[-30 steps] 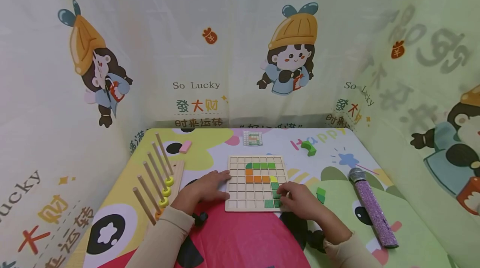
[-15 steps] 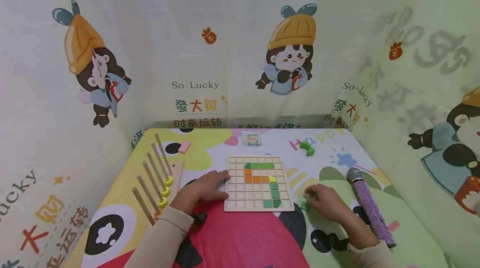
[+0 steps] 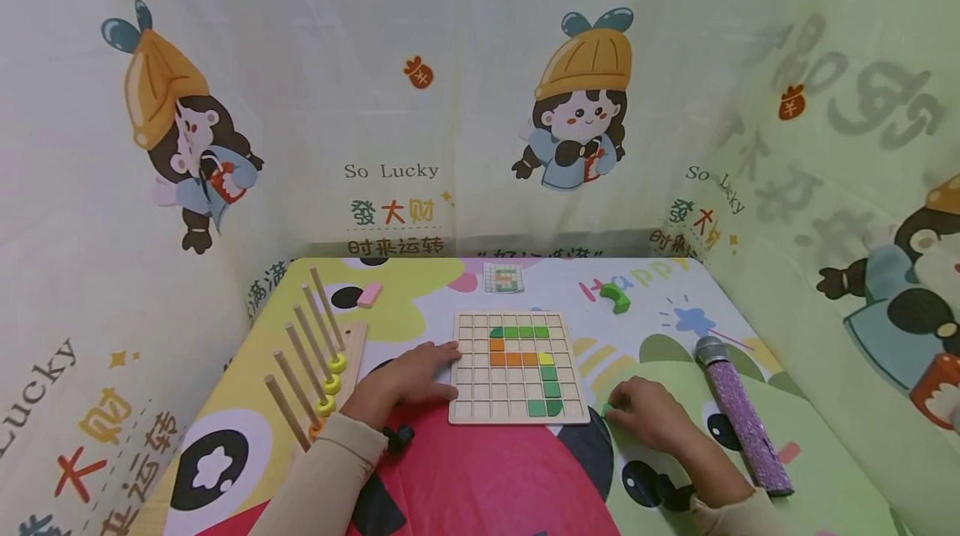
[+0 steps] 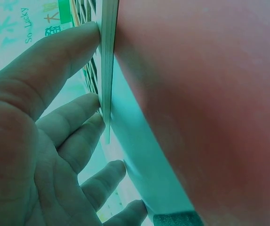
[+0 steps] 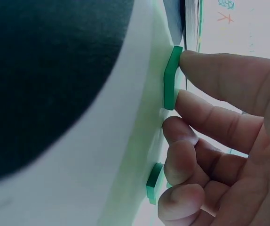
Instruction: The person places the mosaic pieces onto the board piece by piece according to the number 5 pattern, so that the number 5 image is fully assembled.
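Observation:
A square wooden grid board (image 3: pixel 476 391) lies mid-table, with green, orange and yellow tiles (image 3: pixel 517 358) set in some of its cells. My left hand (image 3: pixel 412 373) rests at the board's left edge; in the left wrist view its extended thumb and fingertips touch the side of the board (image 4: pixel 107 61). To the right of the board, my right hand (image 3: pixel 651 415) is low over the table. Its thumb and index finger pinch a small green tile (image 5: pixel 171 80), while the other fingers curl. Another green tile (image 5: pixel 154 182) lies under those curled fingers.
A pegged wooden rack (image 3: pixel 357 353) with yellow rings stands at left. Behind the board lie a printed grid card (image 3: pixel 503 278), a pink block (image 3: pixel 370 295) and a green arch block (image 3: pixel 617 298). A purple glittery microphone (image 3: pixel 742 419) lies at right.
My right hand has left the board's lower right part and moved right to the loose green tiles, where it now pinches one. The left hand stays at the board's edge.

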